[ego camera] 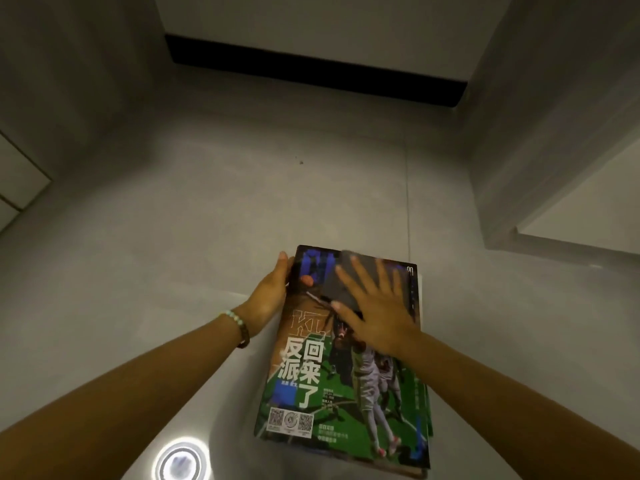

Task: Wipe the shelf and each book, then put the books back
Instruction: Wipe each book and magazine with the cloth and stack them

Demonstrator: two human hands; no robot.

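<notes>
Right hand (377, 313) lies flat on the cover with its fingers spread wide, pressing a dark grey wiping cloth (337, 282) against the upper part of a glossy magazine-style book with a green and brown cover and large white characters (311, 386). Left hand (268, 296), a beaded bracelet (239, 327) on its wrist, sits against the book's upper left edge with the fingers fairly straight, steadying it; whether the thumb hooks under the edge cannot be seen. The book rests face up on top of a small stack of other books (425, 407), whose edges show along its right and near sides, and the stack sits on a white glossy surface (221, 375) that carries the reflection of a ring-shaped light (180, 460). Beyond lies grey tiled floor (242, 202). I judge the step in hand to be the wiping of this top book's front cover, with the cloth near the far end and most of the cover towards the person not yet under it. The next move would call for drawing the cloth down the cover with even, flat pressure while the left hand braces the edge, since the slick cover could slide off the stack; after that the book would need turning or lifting aside to reach the ones below.
</notes>
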